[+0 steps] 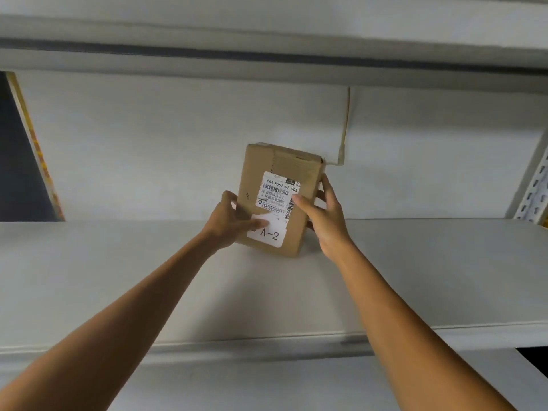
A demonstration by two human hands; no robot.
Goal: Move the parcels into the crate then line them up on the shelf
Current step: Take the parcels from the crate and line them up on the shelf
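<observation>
Reaching forward with both arms nearly straight, forearms converging on the parcel [281, 164] from lower left and lower right. Both palms turned inward, facing each other across it.

Left hand [232, 221]: thumb lies across the front face, its tip on the white tag marked A-2 [268, 235]. The fingers wrap behind the left edge and are mostly hidden. Grip is narrow, clamped on the lower left side.

Right hand [324, 221]: thumb presses the front face at the lower right corner of the barcode label [277, 194]. The fingers curl round the right edge, higher up than my left hand sits. Also a closed hold, no slack visible.

Parcel: brown cardboard box, standing on a short end in the middle of the grey shelf [118, 277], well back from the front lip and near the white back wall [148, 143]. Long axis runs up and down, with the top tipped slightly to the right. Labelled face points toward me, print reading upright. Lower edge is at the shelf surface with a shadow under it; I cannot tell whether it sits flat or is held just clear.

Surroundings: upper shelf [267, 25] overhead; a perforated upright [533, 188] at far right; a thin pale strip [345, 129] running down the wall just behind the box's top right corner; a dark panel with a yellow edge [26, 149] at far left.
</observation>
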